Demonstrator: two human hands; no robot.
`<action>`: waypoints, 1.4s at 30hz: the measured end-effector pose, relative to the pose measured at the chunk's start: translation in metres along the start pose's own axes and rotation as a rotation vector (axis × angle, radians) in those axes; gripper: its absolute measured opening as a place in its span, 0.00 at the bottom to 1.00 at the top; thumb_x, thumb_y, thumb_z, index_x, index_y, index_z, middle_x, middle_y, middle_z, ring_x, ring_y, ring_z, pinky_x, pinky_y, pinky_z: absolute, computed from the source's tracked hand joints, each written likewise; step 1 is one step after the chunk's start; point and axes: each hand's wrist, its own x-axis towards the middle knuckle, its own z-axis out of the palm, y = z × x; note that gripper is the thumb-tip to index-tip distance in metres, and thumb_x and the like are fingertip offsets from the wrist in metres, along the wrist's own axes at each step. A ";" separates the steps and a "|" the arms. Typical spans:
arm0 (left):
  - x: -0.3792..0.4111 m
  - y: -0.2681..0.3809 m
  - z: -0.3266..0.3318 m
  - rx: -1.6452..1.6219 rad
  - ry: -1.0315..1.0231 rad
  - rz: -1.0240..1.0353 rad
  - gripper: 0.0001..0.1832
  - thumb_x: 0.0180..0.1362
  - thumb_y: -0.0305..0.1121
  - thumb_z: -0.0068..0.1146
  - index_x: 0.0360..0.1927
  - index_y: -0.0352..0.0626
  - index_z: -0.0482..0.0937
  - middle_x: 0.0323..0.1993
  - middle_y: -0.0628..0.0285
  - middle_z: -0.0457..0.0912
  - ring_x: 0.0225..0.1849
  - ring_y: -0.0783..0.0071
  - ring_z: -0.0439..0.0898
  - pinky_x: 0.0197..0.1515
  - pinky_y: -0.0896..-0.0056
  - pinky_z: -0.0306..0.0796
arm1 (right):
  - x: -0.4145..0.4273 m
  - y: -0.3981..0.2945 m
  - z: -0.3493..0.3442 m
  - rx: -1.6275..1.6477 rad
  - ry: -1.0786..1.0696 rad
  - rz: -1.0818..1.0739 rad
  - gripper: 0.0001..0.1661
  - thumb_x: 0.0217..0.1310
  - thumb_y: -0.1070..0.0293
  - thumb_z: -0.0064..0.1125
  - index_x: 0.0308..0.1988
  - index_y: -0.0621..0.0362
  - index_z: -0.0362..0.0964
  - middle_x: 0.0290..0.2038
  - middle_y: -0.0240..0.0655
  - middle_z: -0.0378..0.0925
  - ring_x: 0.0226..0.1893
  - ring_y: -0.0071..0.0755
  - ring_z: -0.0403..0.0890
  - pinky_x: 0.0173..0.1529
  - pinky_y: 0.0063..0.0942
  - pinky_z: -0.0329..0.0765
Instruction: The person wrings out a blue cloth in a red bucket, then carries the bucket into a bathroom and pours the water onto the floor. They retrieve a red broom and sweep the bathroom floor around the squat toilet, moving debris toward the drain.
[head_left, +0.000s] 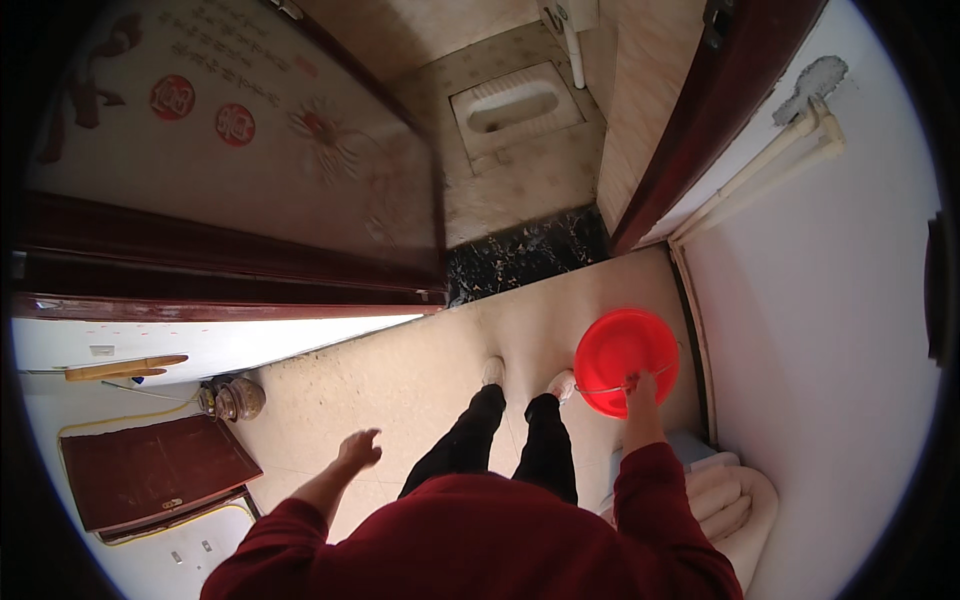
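Note:
A red plastic bucket (622, 341) hangs at my right side, its thin wire handle (592, 391) held in my right hand (640, 385). The inside of the bucket looks plain red; I cannot tell whether there is anything in it. My left hand (361, 450) hangs over the tiled floor at my other side, fingers loosely curled, with nothing visible in it. Its finger spread is hard to make out. Between the two hands are my legs in black trousers and my light shoes (493, 371).
Ahead, a black marbled threshold (529, 255) leads to a squat toilet (517, 109). A frosted glass door (262, 150) with dark red framing stands at the left. Folded bedding (724, 499) lies by the right wall; brown pots (244, 398) stand at the far left.

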 end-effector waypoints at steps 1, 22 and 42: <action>-0.011 -0.003 0.004 -0.018 -0.035 -0.055 0.24 0.46 0.38 0.50 0.51 0.52 0.70 0.40 0.54 0.78 0.45 0.58 0.75 0.48 0.61 0.68 | 0.000 0.003 0.000 0.004 0.036 -0.009 0.08 0.54 0.64 0.48 0.34 0.55 0.66 0.23 0.33 0.72 0.20 0.31 0.75 0.18 0.24 0.66; -0.019 -0.020 0.018 -0.484 0.146 0.126 0.18 0.48 0.36 0.49 0.45 0.49 0.74 0.29 0.59 0.80 0.34 0.60 0.78 0.39 0.63 0.71 | -0.077 -0.021 -0.079 -2.106 0.195 -0.375 0.11 0.54 0.61 0.49 0.30 0.51 0.76 0.25 0.36 0.78 0.28 0.36 0.79 0.30 0.26 0.75; -0.181 -0.353 0.359 -1.370 0.516 -1.113 0.16 0.43 0.37 0.51 0.38 0.50 0.78 0.40 0.53 0.78 0.46 0.56 0.74 0.48 0.61 0.68 | -0.358 0.392 0.232 -1.959 -1.054 -0.478 0.15 0.54 0.67 0.49 0.42 0.61 0.69 0.27 0.36 0.78 0.23 0.27 0.78 0.21 0.22 0.70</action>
